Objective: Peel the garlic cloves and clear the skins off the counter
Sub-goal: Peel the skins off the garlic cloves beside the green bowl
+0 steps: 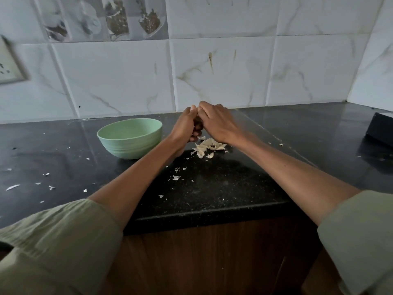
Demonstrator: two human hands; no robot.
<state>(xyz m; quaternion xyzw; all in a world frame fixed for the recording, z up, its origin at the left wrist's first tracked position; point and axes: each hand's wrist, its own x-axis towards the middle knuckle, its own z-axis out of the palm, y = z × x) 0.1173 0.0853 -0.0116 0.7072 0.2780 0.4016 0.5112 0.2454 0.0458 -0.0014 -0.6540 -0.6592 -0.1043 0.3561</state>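
Working over black counter [212,188], beside green bowl [129,138]. Hovering above skin pile [209,147]: left hand [187,126] and right hand [217,122], pressed together, fingers curled, apparently pinching garlic clove, itself hidden between fingers. Clove axis and pointing: impossible to tell. Risking, likely: clove slipping out, dropping into pile; skins scattering wider among loose flakes [176,177], complicating clearing.

A bowl [129,137] is set on the counter [244,188], left of a pile of skins [209,147]. Both hands [203,122] are held together above the pile, before the tiled wall [223,71].
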